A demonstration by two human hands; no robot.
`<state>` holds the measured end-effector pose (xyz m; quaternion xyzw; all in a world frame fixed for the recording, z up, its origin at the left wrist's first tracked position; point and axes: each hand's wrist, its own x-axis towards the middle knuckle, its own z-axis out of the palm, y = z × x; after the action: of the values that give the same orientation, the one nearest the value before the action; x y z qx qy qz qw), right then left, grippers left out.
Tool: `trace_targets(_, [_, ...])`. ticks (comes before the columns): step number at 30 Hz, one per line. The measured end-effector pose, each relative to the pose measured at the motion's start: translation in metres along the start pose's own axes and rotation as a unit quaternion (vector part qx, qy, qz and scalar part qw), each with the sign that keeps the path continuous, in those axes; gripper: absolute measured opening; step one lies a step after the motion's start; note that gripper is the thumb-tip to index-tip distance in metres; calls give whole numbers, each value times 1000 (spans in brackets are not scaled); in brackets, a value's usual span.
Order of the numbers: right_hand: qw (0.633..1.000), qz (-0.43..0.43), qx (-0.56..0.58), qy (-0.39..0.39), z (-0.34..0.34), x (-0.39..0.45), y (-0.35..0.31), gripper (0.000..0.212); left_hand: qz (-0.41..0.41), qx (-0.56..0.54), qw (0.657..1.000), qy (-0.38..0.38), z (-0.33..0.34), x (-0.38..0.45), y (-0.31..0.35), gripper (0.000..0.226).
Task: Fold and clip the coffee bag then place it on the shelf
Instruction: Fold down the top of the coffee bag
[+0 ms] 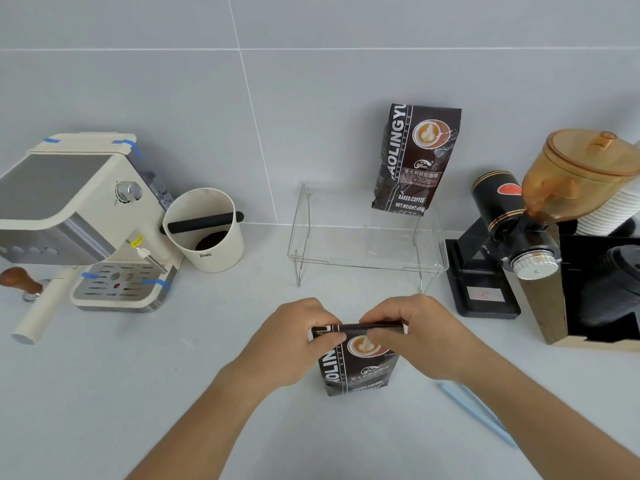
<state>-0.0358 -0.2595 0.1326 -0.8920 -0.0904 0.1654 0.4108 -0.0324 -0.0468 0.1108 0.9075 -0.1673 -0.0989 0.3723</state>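
A dark coffee bag is held upright on the pale counter, its folded top pinched between thumb and fingers of the left hand and the right hand. The film looks pliable and crease-holding, the filled base heavier; the fold is best gripped at both ends. A pale blue clip lies beyond the right fingers; the clear shelf stands past the fingertips.

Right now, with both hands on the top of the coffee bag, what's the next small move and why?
Probably keep the fold pinched with the left hand and reach the right hand for the blue clip on the counter beside that arm. The coffee bag has its top folded over but no clip on it, and the clear shelf has room beside the other bag.
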Motion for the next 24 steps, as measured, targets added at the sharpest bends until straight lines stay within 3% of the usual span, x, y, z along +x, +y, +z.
trace_targets(4, [999,-34,-24,25,5,1,4,17,37,54,997,-52,-2,11,11,22])
trace_targets(9, [997,-69,-14,11,-4,0,11,17,62,27,996,-59,-3,14,5,18])
trace_targets(14, [994,-107,-24,4,-13,-1,22,18,52,-6,997,-63,-8,13,-3,16])
trace_targets(18, [994,-100,12,47,-11,-1,28,8,28,-28,998,-56,-9,11,-7,14])
trace_targets(24, [994,-89,45,37,-18,-1,36,15,1,-90,996,-20,-4,16,-7,9])
